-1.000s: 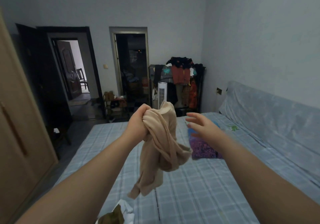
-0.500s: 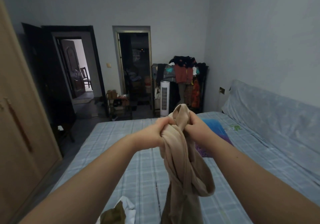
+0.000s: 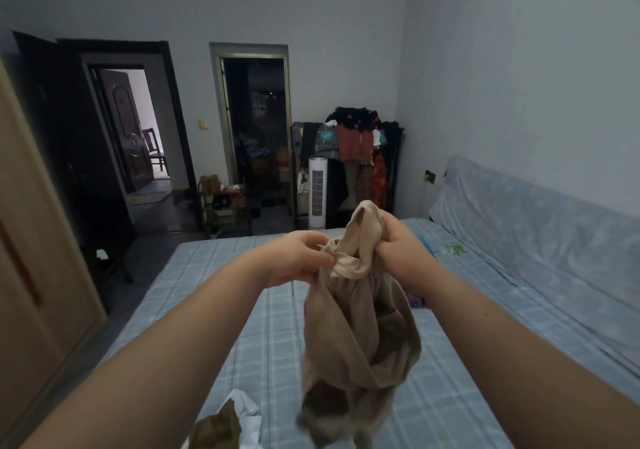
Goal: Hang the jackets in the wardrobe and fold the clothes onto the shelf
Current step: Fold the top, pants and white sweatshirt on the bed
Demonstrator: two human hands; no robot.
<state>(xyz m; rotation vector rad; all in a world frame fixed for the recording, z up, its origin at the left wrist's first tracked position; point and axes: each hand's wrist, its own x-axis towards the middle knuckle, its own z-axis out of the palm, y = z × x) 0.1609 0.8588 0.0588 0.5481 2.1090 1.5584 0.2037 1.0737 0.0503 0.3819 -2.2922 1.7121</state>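
Observation:
A beige garment (image 3: 356, 337) hangs bunched in the air above the bed (image 3: 270, 327). My left hand (image 3: 301, 261) pinches a fold of its top edge. My right hand (image 3: 398, 247) grips the cloth beside it, with a loop of fabric sticking up above the fist. The two hands are a short way apart. The garment's lower part dangles twisted and blurred near the frame's bottom. The wooden wardrobe (image 3: 31, 275) stands at the left edge with its door closed.
An olive cloth (image 3: 218, 429) and a white cloth (image 3: 247, 414) lie on the bed's near edge. A purple cloth (image 3: 415, 299) peeks from behind my right arm. A loaded clothes rack (image 3: 356, 150), a white tower fan (image 3: 317, 192) and two doorways are at the far wall.
My right hand came in and took hold of the garment's top. Both hands then moved slightly apart, opening the bunched fabric, and the garment now hangs lower.

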